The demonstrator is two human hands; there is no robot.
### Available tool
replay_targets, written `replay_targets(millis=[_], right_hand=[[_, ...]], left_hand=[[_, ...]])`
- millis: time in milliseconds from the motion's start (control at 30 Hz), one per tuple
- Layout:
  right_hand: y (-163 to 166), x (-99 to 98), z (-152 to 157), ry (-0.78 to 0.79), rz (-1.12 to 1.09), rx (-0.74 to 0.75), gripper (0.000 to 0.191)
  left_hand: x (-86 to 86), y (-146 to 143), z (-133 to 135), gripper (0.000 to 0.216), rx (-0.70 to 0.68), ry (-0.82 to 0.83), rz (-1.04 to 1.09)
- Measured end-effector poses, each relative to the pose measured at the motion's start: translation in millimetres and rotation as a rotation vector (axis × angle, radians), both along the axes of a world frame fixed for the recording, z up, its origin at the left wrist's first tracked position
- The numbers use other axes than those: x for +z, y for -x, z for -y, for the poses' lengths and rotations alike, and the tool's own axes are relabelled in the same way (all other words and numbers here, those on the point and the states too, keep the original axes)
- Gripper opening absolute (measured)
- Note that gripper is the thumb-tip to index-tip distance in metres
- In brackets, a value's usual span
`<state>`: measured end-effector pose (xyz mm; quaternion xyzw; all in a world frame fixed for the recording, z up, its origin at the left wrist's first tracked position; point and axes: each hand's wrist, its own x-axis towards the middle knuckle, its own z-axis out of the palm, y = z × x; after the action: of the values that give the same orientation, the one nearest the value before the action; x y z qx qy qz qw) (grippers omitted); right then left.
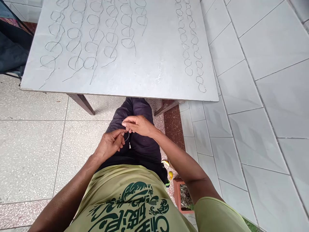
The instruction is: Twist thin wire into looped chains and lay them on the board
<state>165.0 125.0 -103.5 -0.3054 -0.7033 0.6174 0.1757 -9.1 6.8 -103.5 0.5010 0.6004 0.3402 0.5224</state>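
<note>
Above my lap, my left hand (111, 142) pinches a thin, pale wire (128, 136) between thumb and fingertips. The visible part of the wire curves in a small arc below the fingers. My right hand (139, 126) meets it from the other side, its fingers closed together at the same wire. Fingers cover the spot where the two hands meet, so the wire's full shape is hidden. Beyond my knees, a white table (154, 82) carries columns of looped wires with long tails (76, 62) on its left and centre. Smaller wire double loops (199, 68) lie in two columns on its right.
The table's front edge crosses over my knees, with wooden legs (82, 103) below. A tiled wall (231, 129) rises on the right. By my right side are a planter (177, 196) and yellow peel-like pieces (171, 175) on the floor. Dark fabric (13, 48) hangs at far left.
</note>
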Motion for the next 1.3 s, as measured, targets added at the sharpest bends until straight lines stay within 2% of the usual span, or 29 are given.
replay_targets(millis=[133, 233, 333, 433, 600, 767, 833, 1033, 1167, 1300], right_hand=[[-9, 2.2, -1, 0.018, 0.033, -0.075, 0.048], [-15, -4.1, 1, 0.1, 0.025, -0.186, 0.057], [-16, -12.1, 5, 0.183, 0.005, -0.236, 0.057], [-12, -16.3, 10, 0.254, -0.047, -0.244, 0.054], [-3, -16.3, 16, 0.381, -0.195, -0.299, 0.048], [1, -13.5, 18, 0.351, -0.156, -0.326, 0.044], [1, -11.8, 19, 0.3, -0.107, -0.323, 0.043], [-2, -5.2, 22, 0.182, -0.061, -0.263, 0.043], [-3, 0.1, 24, 0.141, -0.073, -0.233, 0.043], [1, 5.4, 28, 0.173, -0.108, -0.243, 0.044]], left_hand=[[-6.5, -1, -2, 0.039, 0.072, 0.008, 0.033], [-9.7, -1, -4, 0.041, 0.149, -0.011, 0.063], [-8.3, -2, -6, 0.041, 0.169, -0.032, 0.053], [-6.6, -2, -6, 0.037, 0.146, -0.108, -0.036], [-16.0, 1, -3, 0.034, 0.028, -0.379, -0.366], [-24.7, 2, 0, 0.035, -0.037, -0.51, -0.48], [-20.9, 3, -2, 0.034, -0.071, -0.513, -0.478], [3.7, 12, -7, 0.039, -0.287, -0.482, -0.491], [15.5, 16, -4, 0.037, -0.278, -0.452, -0.476], [22.0, 13, 1, 0.033, -0.205, -0.364, -0.391]])
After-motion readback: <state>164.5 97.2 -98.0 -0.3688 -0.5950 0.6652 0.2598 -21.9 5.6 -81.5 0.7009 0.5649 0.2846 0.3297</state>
